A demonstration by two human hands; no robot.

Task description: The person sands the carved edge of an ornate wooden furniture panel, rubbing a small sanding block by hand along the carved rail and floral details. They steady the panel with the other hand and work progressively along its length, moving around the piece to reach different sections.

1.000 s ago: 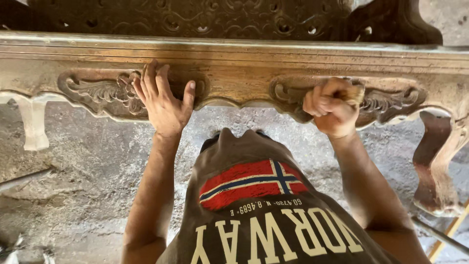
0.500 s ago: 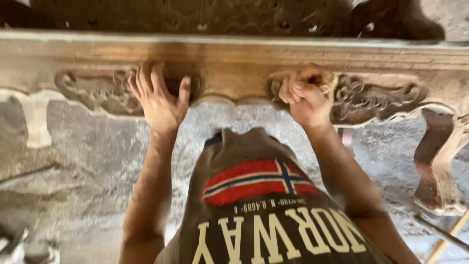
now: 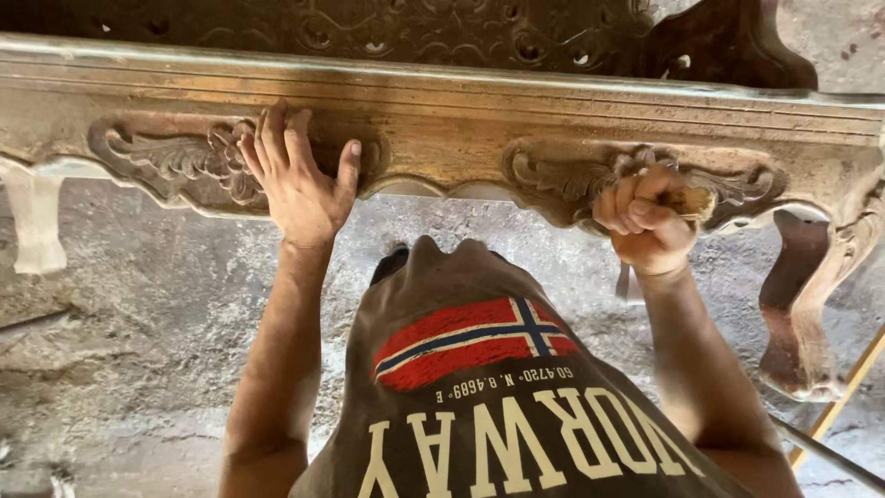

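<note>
Where carved scrolls run along its front, rail [image 3: 442, 129] of wooden furniture piece, spanning frame left to right above concrete floor [image 3: 120, 350]; curved leg [image 3: 802, 304] at right, pale leg [image 3: 32, 226] at left. Judged heavy, rigid, unlikely to shift under hand pressure; carving edges judged fine, liable to chip; surface dusty, matte, not slippery. Left hand [image 3: 300, 180]: open, fingers spread, palm flat against left carved panel [image 3: 166, 161], bracing. Right hand [image 3: 645, 221]: closed in fist round small tan pad [image 3: 691, 201], probably abrasive, pressed to right carved panel [image 3: 562, 175]. Hands well apart. Best hold judged along plain moulding above carvings, not on relief. Pad soft, light, pliable, fit for pinching into grooves.
</note>
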